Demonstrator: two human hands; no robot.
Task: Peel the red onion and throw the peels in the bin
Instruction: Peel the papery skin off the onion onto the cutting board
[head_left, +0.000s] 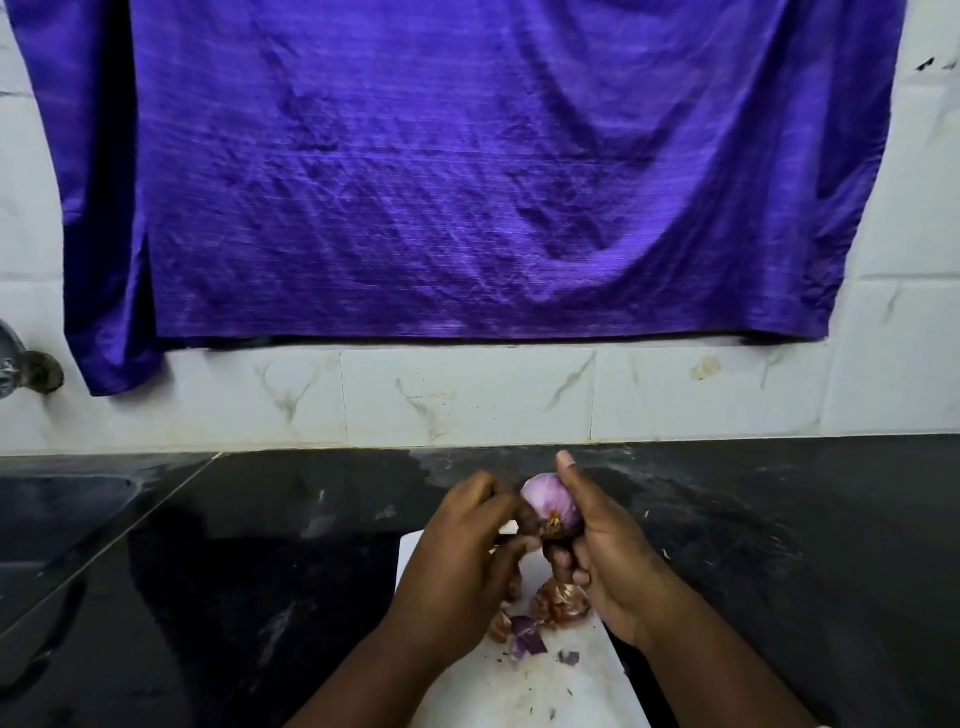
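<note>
In the lower middle of the frame, both hands are holding the red onion (550, 501) up above a white chopping board (545, 691). The right hand (608, 561) is cradling the onion from its right side, its fingers curling in underneath and its thumb standing straight up beside the bulb. The left hand (462, 551) is closing in from the left, its fingers bending together and pinching at the onion's lower left, near the brownish root end that is facing the camera. Much of the onion is showing pale, smooth purple. Loose brown peels (563, 603) are lying in a small heap on the board just under the hands, with a darker purple scrap (527, 636) lying beside them, lower in the frame. The board is sitting on a black, glossy worktop (779, 519). A purple cloth (467, 182) is hanging over the white tiled wall (467, 395) and filling the upper frame, and a metal tap (26, 369) is poking in at the left edge
</note>
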